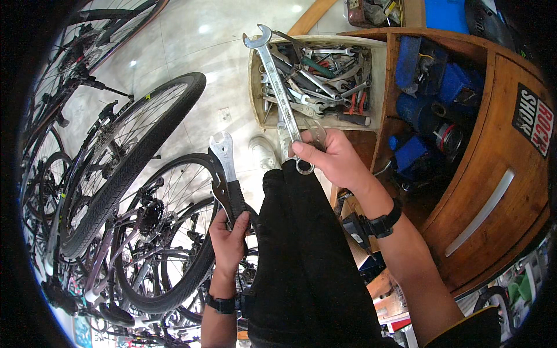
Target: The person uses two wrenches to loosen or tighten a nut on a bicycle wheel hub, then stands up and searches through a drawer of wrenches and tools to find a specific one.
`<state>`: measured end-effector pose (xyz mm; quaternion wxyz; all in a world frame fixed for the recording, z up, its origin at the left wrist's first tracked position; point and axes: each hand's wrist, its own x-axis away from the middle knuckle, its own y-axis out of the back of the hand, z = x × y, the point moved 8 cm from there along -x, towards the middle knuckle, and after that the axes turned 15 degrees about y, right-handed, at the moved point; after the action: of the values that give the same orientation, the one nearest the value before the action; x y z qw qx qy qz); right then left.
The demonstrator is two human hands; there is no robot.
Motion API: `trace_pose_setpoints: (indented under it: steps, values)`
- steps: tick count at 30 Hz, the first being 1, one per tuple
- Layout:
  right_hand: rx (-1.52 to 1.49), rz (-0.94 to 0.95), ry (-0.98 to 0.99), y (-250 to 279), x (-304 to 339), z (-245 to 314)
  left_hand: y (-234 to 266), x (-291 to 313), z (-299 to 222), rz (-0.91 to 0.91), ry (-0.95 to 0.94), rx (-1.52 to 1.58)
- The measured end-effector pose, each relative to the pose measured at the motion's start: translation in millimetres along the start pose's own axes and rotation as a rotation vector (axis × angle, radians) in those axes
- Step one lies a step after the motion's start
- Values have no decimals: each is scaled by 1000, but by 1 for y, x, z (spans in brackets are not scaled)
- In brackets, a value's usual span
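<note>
Wrapped round a long silver combination wrench (281, 93), my right hand (333, 158) grips it near its ring end. The wrench's open jaw points up and away, over a pale drawer (377, 87) full of wrenches, pliers and other hand tools. Another metal part shows beside the fingers of this hand; its kind is unclear. Lower and to the left, my left hand (228, 239) is closed on a flat open-end wrench (229, 159) with a black grip. A darker, curved metal tool (220, 190) sits alongside it in the same hand. Its lower end is hidden by my fingers.
Several bicycles fill the left side; one black tyre (165, 136) reaches toward the middle. On the right stands a wooden cabinet (493, 200) with blue items (460, 86) on its open shelf. A small box (376, 13) with odds and ends lies beyond the drawer.
</note>
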<state>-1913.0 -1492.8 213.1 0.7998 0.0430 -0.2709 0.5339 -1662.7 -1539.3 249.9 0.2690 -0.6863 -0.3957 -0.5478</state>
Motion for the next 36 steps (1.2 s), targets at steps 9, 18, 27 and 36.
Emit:
trace_pose_setpoints:
  steps: [9, 18, 27, 36]
  values:
    - [11, -5, 15, 1, -1, 3, -2, 1, -1, -4, -13, -12]
    - [-36, -26, -1, 0, 0, 17, -3, -1, 1, -14, 6, -47]
    - [-70, -74, -15, 2, 1, 10, -2, -3, 2, -5, 16, -47]
    - [-59, -14, 73, -14, 4, 24, 2, 9, 1, -12, -34, -39]
